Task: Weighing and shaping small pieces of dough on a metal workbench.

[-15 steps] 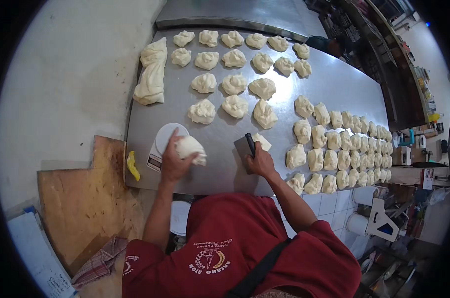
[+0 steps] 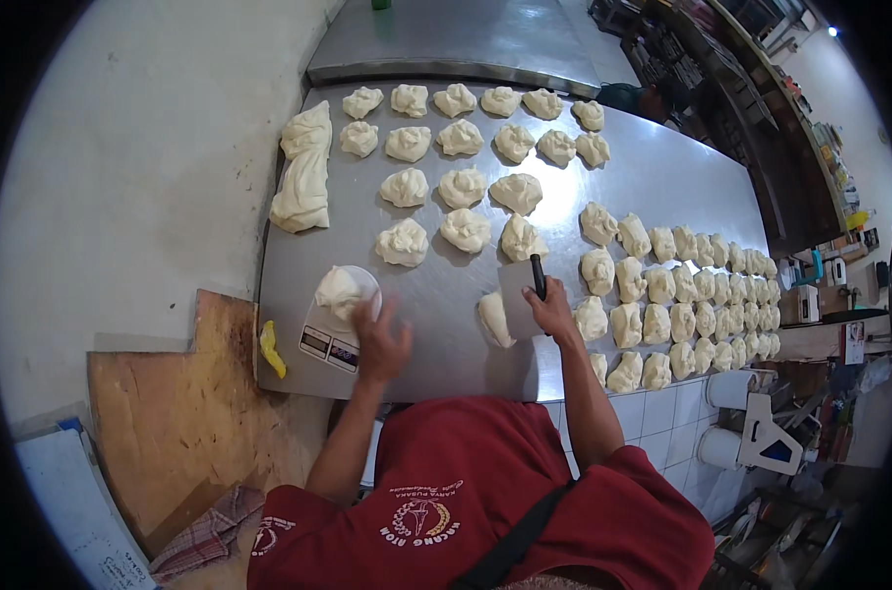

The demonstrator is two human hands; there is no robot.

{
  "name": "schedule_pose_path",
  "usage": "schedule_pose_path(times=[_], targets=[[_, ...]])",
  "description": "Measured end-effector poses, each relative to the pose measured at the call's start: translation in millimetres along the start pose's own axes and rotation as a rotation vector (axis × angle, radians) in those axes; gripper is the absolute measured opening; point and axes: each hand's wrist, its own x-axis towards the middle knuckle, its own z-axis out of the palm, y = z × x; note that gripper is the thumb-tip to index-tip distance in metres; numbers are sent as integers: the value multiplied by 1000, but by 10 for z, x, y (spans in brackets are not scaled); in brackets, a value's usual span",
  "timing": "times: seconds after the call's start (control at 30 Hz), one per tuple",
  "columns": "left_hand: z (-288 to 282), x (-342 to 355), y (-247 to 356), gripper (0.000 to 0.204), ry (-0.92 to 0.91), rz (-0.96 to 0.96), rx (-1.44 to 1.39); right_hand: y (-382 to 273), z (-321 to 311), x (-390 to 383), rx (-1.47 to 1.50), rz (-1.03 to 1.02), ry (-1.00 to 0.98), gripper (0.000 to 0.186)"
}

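Note:
A lump of pale dough (image 2: 338, 291) rests on the round white pan of a kitchen scale (image 2: 320, 342) at the left of the steel table. Just right of the scale, my left hand (image 2: 382, 339) is empty, its fingers spread and slightly blurred. My right hand (image 2: 552, 309) grips the black handle of a dough scraper (image 2: 519, 295), whose broad metal blade stands a little off the tabletop as far as I can judge. Beside the blade's left edge lies a smaller dough piece (image 2: 494, 321), partly hidden by it.
Rows of dough portions (image 2: 465, 231) cover the far part of the steel table (image 2: 662, 162), with tighter rows (image 2: 682, 322) at right. A long dough slab (image 2: 302, 182) lies far left. Something yellow (image 2: 271, 349) sits by the left edge. Another person (image 2: 628, 96) is partly visible beyond the table.
My left hand has let go of the dough, which now sits on the scale, and has drawn back. My right hand moved the scraper rightward, away from the small dough piece.

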Motion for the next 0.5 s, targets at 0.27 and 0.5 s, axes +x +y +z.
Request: schedule_pose_path(times=[0.27,0.5], targets=[[606,-495,464,56,-460,-125,-462,-383,84,-94,528,352,-415,40],[554,-359,543,60,-288,-152,-940,-905,304,-498,952,365,-503,37]])
